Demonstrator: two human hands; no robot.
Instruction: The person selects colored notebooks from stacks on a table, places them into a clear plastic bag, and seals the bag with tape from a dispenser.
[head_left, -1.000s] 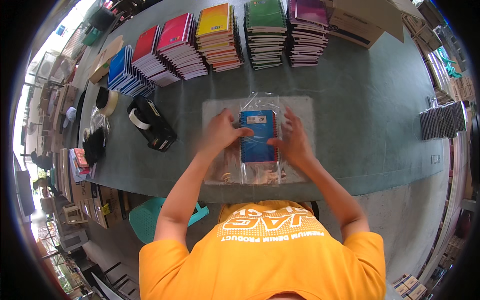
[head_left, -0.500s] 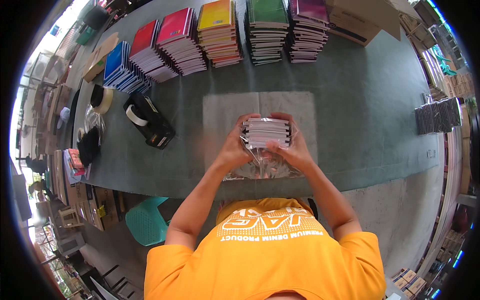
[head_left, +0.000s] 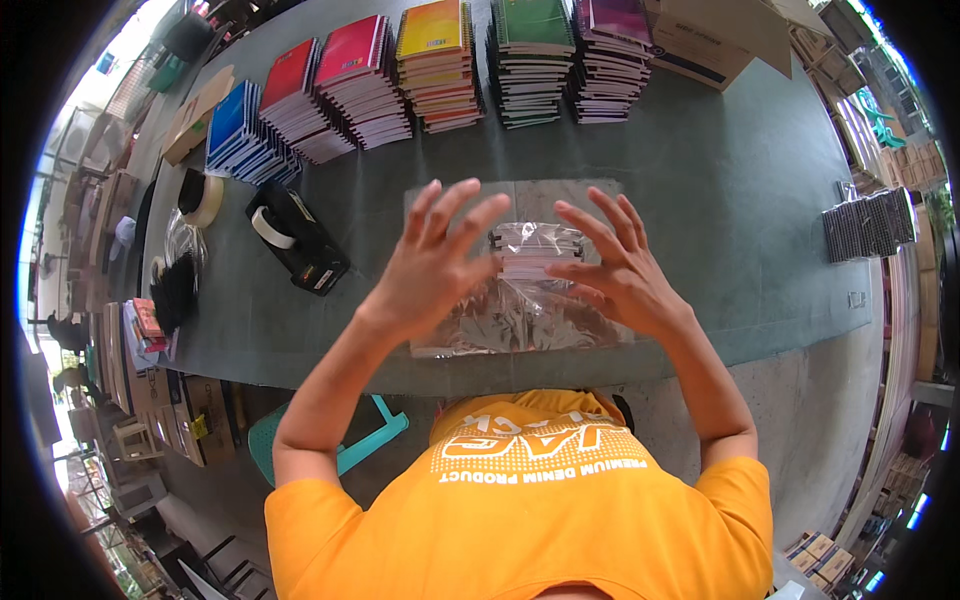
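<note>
A small stack of spiral notebooks (head_left: 538, 262) lies inside a clear plastic bag (head_left: 510, 320) near the table's front edge. The bag's loose part spreads toward me. My left hand (head_left: 435, 255) is raised beside the stack on its left, fingers spread and holding nothing. On the other side my right hand (head_left: 622, 262) is open too, its thumb and lower fingers over the right edge of the bag. Under the bag lies a pale rectangular sheet (head_left: 455, 208). Whether the right fingers touch the plastic I cannot tell.
Tall notebook stacks line the far side: blue (head_left: 228, 120), red (head_left: 288, 78), pink (head_left: 350, 50), yellow (head_left: 432, 30), green (head_left: 533, 25) and purple (head_left: 615, 22). A black tape dispenser (head_left: 297, 240) stands at left. Cardboard box (head_left: 705, 42) sits far right; dark stack (head_left: 870, 228) at right edge.
Both hands have let go of the bagged notebook stack and moved apart with fingers spread. The stack now rests on the table, its plastic lying flatter and wider toward me.
</note>
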